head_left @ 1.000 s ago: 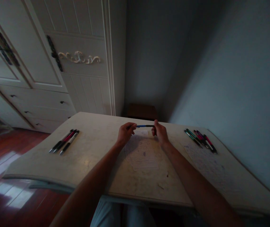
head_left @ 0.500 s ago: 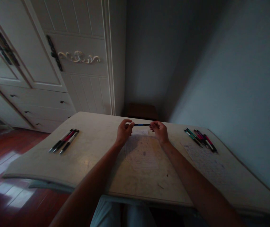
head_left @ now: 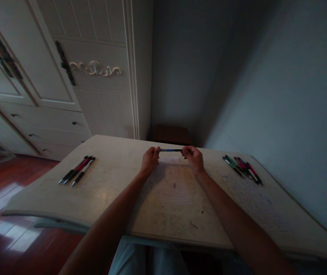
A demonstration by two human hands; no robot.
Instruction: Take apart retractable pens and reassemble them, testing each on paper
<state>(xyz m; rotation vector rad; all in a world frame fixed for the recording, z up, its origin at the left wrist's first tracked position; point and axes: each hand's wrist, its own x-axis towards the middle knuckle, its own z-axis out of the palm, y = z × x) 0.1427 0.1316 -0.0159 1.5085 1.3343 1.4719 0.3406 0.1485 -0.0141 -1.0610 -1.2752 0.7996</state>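
Observation:
A blue and black pen (head_left: 169, 150) is held level above the far part of the table, stretched between my two hands. My left hand (head_left: 150, 159) pinches its left end, and my right hand (head_left: 193, 157) grips the black right end. Fingers hide both tips of the pen. Beneath it lies a sheet of paper (head_left: 172, 183) with faint writing.
Several pens (head_left: 78, 170) lie side by side on the left of the white table (head_left: 111, 175). More pens (head_left: 243, 169) are grouped at the right, by a second written sheet (head_left: 249, 198). A white wardrobe (head_left: 100, 99) stands behind on the left.
My left fingers have closed in and shifted slightly left along the pen, so more of its left part shows. My right hand has hardly moved.

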